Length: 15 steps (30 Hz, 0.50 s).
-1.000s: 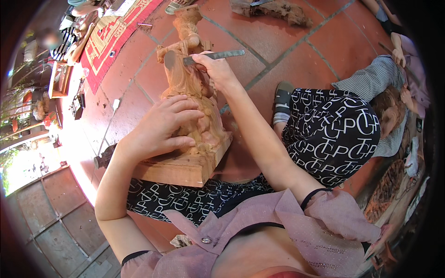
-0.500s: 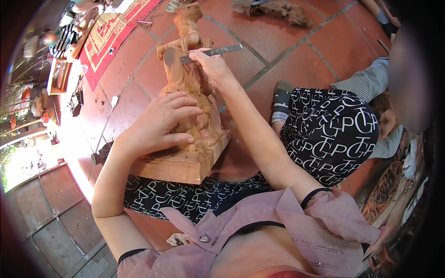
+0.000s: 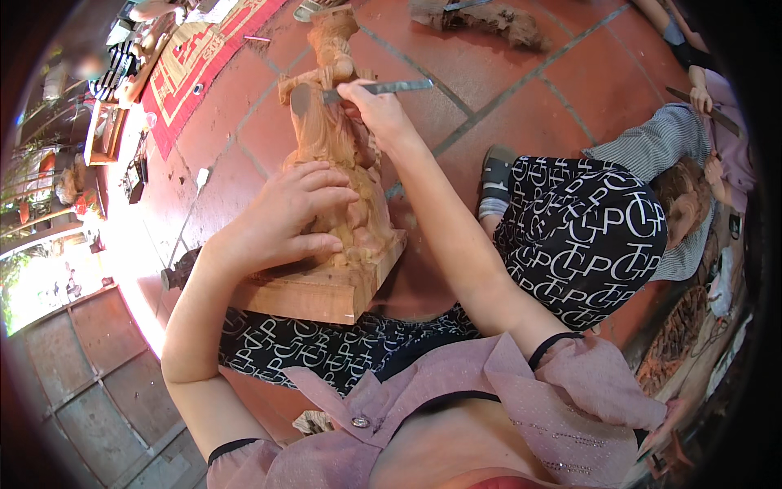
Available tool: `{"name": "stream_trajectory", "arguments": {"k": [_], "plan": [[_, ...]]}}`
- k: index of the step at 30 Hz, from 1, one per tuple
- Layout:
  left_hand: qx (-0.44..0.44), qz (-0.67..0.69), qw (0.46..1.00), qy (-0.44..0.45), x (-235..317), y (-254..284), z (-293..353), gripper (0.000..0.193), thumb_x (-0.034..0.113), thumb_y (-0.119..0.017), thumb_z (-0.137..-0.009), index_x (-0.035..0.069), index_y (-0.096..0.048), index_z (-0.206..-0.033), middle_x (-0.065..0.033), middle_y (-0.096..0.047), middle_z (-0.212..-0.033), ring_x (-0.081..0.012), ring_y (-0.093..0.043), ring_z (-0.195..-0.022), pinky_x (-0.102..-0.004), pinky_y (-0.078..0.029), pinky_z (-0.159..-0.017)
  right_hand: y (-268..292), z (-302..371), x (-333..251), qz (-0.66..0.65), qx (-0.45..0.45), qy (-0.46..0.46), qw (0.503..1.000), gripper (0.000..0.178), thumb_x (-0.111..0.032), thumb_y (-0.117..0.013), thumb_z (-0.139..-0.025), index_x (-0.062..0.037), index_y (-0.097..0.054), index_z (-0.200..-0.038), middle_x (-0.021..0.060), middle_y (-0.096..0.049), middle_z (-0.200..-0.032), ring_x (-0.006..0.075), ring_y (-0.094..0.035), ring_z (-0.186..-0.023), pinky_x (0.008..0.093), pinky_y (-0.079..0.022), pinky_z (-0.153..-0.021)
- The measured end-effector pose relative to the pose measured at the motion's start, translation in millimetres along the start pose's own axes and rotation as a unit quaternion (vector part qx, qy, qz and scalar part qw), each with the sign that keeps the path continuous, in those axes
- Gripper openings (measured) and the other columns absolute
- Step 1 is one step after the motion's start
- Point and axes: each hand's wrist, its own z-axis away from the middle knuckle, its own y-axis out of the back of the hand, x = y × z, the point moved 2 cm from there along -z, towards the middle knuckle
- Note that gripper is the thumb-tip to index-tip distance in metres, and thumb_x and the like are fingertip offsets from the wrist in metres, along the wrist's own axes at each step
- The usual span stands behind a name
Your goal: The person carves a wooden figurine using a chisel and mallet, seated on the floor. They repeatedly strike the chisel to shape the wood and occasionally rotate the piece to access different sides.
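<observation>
A carved wooden statue on a squared wooden base leans away from me, its base by my lap. My left hand holds the lower carving, its fingers curved over the surface and the thumb apart. In my right hand is a flat steel carving chisel, pinched near the statue's upper part. The chisel's left end meets the wood beside a smooth, cut oval face; its other end sticks out to the right. My right fingertips are partly hidden behind the statue.
Red floor tiles surround the statue. A rough wood piece lies at the far side. On the right, a person's hand holds a blade-like tool near another carved piece. A red patterned cloth lies at far left.
My right hand and the chisel have shifted slightly to the right along the statue. My left hand stays put. At the right edge, another person's hand with a tool has come into view.
</observation>
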Motion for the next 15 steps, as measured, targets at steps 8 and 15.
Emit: {"name": "stream_trajectory", "arguments": {"k": [8,15], "plan": [[0.002,-0.008,1.000,0.000,0.2,0.8,-0.5,0.057,0.035,-0.068,-0.075,0.003,-0.055,-0.120,-0.0166,-0.049,-0.128,-0.0358,-0.039,-0.126,-0.0438,-0.030,-0.106,-0.3,-1.9,1.8,0.014,0.019,-0.002,1.000,0.016,-0.021,-0.061,-0.084,-0.0056,-0.066,-0.084,-0.0021,-0.062,-0.081,0.0080,-0.053,-0.075,0.0244,-0.041,-0.068],[-0.006,-0.002,1.000,0.003,1.9,4.3,-1.5,0.056,0.034,-0.067,-0.076,0.003,-0.054,-0.121,-0.0167,-0.049,-0.128,-0.0357,-0.039,-0.125,-0.0439,-0.029,-0.106,-4.6,-7.5,1.6,0.030,0.004,0.013,0.999,0.017,-0.023,-0.061,-0.084,-0.0062,-0.066,-0.086,-0.0005,-0.063,-0.084,0.0090,-0.054,-0.078,0.0251,-0.041,-0.072]]}}
